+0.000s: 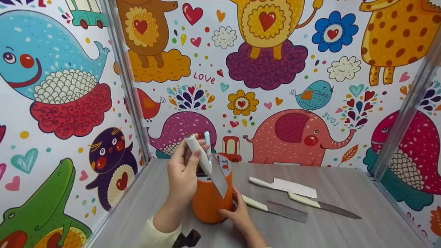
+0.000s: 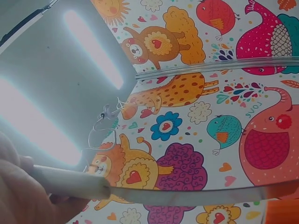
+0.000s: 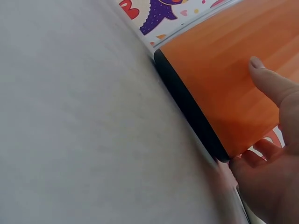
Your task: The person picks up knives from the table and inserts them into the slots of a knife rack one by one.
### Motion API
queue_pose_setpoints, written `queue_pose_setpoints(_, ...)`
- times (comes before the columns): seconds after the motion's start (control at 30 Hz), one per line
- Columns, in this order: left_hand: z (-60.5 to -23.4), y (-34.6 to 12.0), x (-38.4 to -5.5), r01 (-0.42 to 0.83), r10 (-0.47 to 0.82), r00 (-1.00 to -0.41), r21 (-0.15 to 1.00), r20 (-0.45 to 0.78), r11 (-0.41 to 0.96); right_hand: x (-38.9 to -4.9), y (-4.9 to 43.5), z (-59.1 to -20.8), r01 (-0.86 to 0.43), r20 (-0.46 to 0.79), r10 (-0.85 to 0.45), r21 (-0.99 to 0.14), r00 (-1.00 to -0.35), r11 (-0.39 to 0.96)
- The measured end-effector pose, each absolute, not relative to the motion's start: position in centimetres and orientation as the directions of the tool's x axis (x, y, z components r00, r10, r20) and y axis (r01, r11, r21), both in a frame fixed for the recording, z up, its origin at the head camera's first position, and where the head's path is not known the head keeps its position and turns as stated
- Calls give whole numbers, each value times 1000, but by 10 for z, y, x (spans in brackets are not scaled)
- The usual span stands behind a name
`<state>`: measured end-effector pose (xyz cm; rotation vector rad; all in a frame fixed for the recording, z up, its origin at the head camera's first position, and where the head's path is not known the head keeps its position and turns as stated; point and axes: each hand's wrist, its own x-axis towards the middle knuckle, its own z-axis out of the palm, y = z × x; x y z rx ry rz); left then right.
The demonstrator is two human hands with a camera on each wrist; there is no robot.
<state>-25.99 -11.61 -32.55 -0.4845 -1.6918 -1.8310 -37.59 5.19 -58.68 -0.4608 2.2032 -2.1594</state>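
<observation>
My left hand (image 1: 182, 174) grips the white handle of a kitchen knife (image 1: 220, 179). Its blade slants down to the right, across the rim and front of an orange knife holder (image 1: 208, 203). In the left wrist view, the same knife handle (image 2: 72, 182) lies in the fingers, with the blade running right. The right hand (image 1: 241, 215) holds the holder low on its right side. Seen from the right wrist, the thumb lies along the orange wall (image 3: 219, 84), the other fingers at the far side near its black base (image 3: 191, 109). A light-blue handle (image 1: 207, 139) rises behind the knife.
Right of the holder lie a white cleaver (image 1: 294, 187), a cream-handled cleaver (image 1: 286, 211) and a pointed cream-handled knife (image 1: 339, 209) on the grey table (image 1: 330, 234). Printed cartoon walls (image 1: 220, 69) enclose the table at the back and sides.
</observation>
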Motion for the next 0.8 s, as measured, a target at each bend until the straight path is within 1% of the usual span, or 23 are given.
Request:
queue_pose_setpoints(0.17,-316,-112,-265,674,-199,-723,739,661,5,-377,51,-586,-182,173,-210,-983,-962,25)
queue_pose_setpoints(0.33,-313,-111,-268,698,-231,-694,716,682,18,-377,50,-586,-173,168,-227,-985,-959,2)
queue_pose_setpoints(0.47,-313,-110,-273,739,-250,-630,666,736,101,-379,53,-586,-166,169,-249,-986,-954,-31)
queue_pose_setpoints(0.6,-319,-108,-289,768,-226,-563,604,795,213,-381,58,-586,-162,176,-252,-984,-952,-74)
queue_pose_setpoints(0.67,-324,-107,-299,774,-204,-550,586,810,239,-381,59,-587,-167,184,-260,-982,-948,-86)
queue_pose_setpoints(0.8,-332,-108,-313,770,-193,-554,586,810,250,-381,60,-590,-183,204,-279,-978,-939,-98)
